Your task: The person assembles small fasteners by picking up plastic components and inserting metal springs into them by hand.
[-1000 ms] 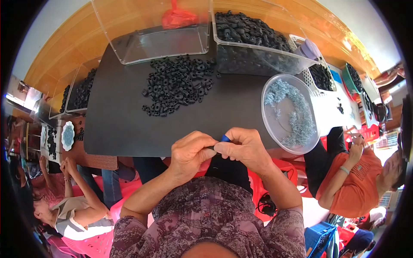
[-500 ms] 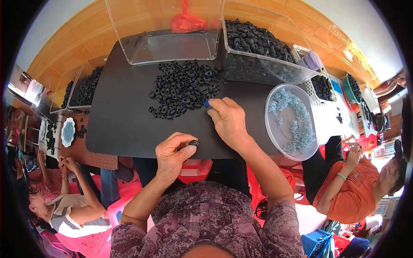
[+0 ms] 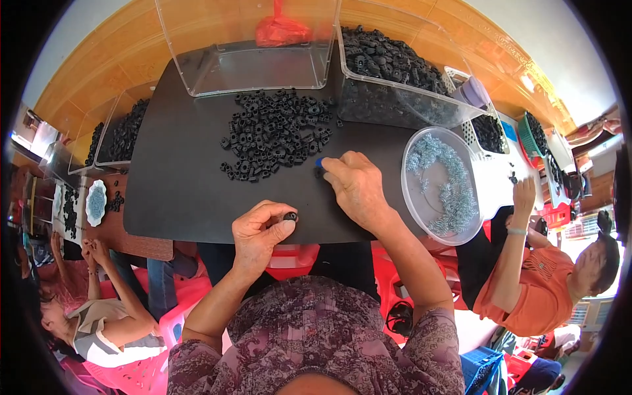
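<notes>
My left hand (image 3: pixel 255 238) pinches a small black ring-shaped part (image 3: pixel 290 216) between thumb and forefinger, above the table's near edge. My right hand (image 3: pixel 357 187) is closed, its fingertips just off the lower right side of the heap. Something small and blue (image 3: pixel 319 162) shows at those fingertips; its kind cannot be made out. Below it, a small black part (image 3: pixel 318 172) sits between the fingers, partly hidden. Ahead of both hands a loose heap of small black parts (image 3: pixel 273 135) is spread on the dark table (image 3: pixel 178 191).
A round clear tub (image 3: pixel 421 209) of small pale-blue pieces stands at right. Behind the heap are a clear bin (image 3: pixel 257 89) and another bin (image 3: pixel 408 108) full of black parts. Co-workers sit at left (image 3: pixel 122 322) and right (image 3: pixel 533 283). A white dish (image 3: pixel 95 203) lies far left.
My right hand has drawn slightly away from the heap, and a black part now shows at its fingertips. My left hand keeps its pinch. The co-worker at right has raised an arm.
</notes>
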`<state>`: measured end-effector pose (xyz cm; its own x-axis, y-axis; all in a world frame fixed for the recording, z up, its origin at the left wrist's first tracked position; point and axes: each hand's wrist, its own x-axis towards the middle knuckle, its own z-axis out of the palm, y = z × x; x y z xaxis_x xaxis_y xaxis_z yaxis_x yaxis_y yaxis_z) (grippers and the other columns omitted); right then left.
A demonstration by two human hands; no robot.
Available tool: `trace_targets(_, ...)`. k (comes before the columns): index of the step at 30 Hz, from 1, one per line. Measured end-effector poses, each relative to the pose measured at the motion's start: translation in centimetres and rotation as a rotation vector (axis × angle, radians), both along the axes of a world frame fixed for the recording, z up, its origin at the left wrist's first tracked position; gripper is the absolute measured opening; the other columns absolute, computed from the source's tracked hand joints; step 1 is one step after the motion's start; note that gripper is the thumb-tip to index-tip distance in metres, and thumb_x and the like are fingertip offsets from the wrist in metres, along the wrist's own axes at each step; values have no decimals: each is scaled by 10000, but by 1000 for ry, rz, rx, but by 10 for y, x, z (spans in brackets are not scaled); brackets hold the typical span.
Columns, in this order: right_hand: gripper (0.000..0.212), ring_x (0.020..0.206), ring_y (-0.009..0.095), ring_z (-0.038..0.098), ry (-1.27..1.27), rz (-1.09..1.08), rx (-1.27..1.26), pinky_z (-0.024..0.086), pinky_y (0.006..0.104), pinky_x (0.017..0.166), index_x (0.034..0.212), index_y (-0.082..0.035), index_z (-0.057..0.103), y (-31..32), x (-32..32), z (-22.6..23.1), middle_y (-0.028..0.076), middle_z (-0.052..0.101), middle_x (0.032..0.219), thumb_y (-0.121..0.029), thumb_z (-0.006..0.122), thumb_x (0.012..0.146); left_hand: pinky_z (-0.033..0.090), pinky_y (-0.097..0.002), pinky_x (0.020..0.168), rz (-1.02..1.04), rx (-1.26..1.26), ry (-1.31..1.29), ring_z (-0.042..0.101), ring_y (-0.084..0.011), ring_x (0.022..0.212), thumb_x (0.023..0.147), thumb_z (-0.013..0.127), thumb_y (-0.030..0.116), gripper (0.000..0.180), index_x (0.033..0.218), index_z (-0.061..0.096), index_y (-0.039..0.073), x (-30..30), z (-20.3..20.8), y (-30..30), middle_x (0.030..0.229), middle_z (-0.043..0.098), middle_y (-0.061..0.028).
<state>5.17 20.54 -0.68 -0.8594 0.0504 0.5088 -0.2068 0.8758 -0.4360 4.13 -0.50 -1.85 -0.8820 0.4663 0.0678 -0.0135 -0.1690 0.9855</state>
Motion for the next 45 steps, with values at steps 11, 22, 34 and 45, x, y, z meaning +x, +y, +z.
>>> trace_targets(11, 137, 742, 346, 542, -23, 85, 178, 449, 422, 632, 743, -24, 537, -5, -2, 3, 122, 536, 761, -13, 668, 701, 445, -182, 678, -26, 27, -29, 537, -65, 773, 828, 684, 23, 163, 984, 668, -19, 1, 2, 1, 902, 596, -18)
trace_targets(22, 153, 789, 81, 564, -270, 220, -873, 466, 241, 715, 981, 2, 632, -20, 47, 29, 4, 616, 862, -3, 651, 829, 479, -198, 636, -117, 133, -277, 565, -78, 702, 845, 676, 58, 199, 1026, 647, -17, 4, 7, 10, 833, 639, -53)
trace_targets(34, 120, 822, 64, 564, -301, 201, -1009, 478, 215, 709, 957, 8, 634, -28, 57, 19, 8, 603, 898, 31, 637, 839, 481, -203, 611, -90, 110, -241, 566, -86, 674, 834, 681, 55, 210, 1028, 650, -20, 14, 9, 16, 823, 646, -71)
trace_targets(45, 143, 705, 83, 547, -125, 106, -667, 450, 223, 612, 914, 2, 633, -37, 63, 20, 44, 602, 848, 43, 660, 780, 475, -200, 670, -93, -25, -15, 573, -88, 761, 864, 658, 83, 192, 1028, 662, -16, 14, 10, 15, 865, 603, -34)
